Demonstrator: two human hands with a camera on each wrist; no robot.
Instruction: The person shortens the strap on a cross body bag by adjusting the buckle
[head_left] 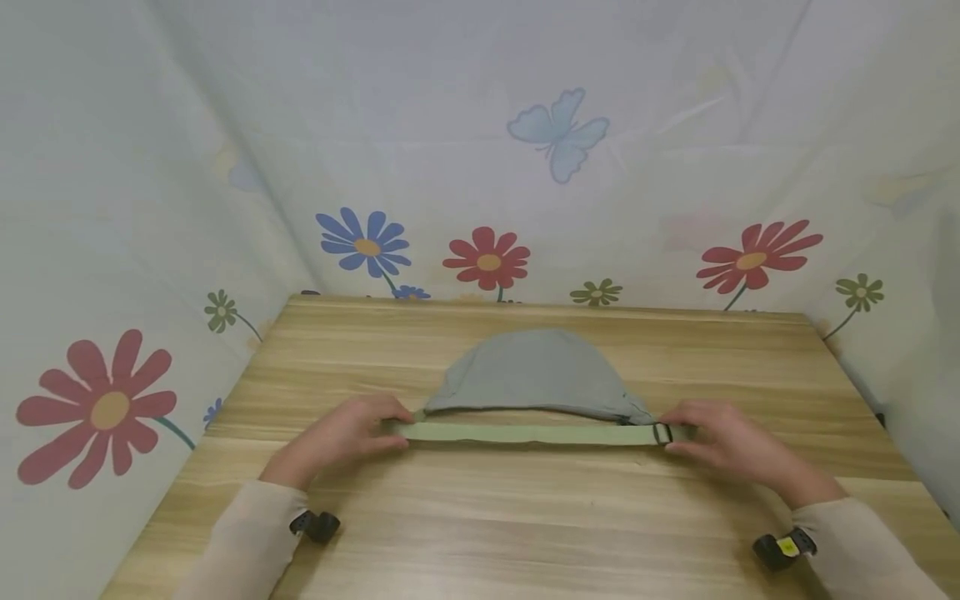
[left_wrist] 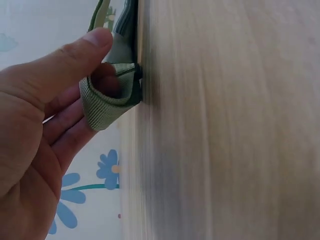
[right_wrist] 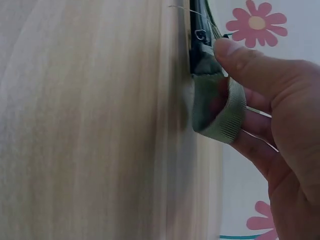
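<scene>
A grey waist bag (head_left: 532, 371) lies flat on the table, its curved side toward the back wall. Along its near side runs a pale green webbing strap (head_left: 525, 434), drawn out straight. My left hand (head_left: 351, 432) pinches the strap at its left bend; in the left wrist view the webbing (left_wrist: 102, 110) curls into a loop around the fingers. At the other end my right hand (head_left: 723, 440) holds the strap's right bend between thumb and fingers, just beside a black slider buckle (head_left: 662, 434). The right wrist view shows the webbing loop (right_wrist: 230, 120) bent around those fingertips.
The wood-grain table (head_left: 480, 517) extends on all sides of the bag. Behind it hangs a white curtain (head_left: 420, 150) printed with flowers and a butterfly, also closing in the left and right sides. Small black cameras (head_left: 318, 527) sit at both sleeve cuffs.
</scene>
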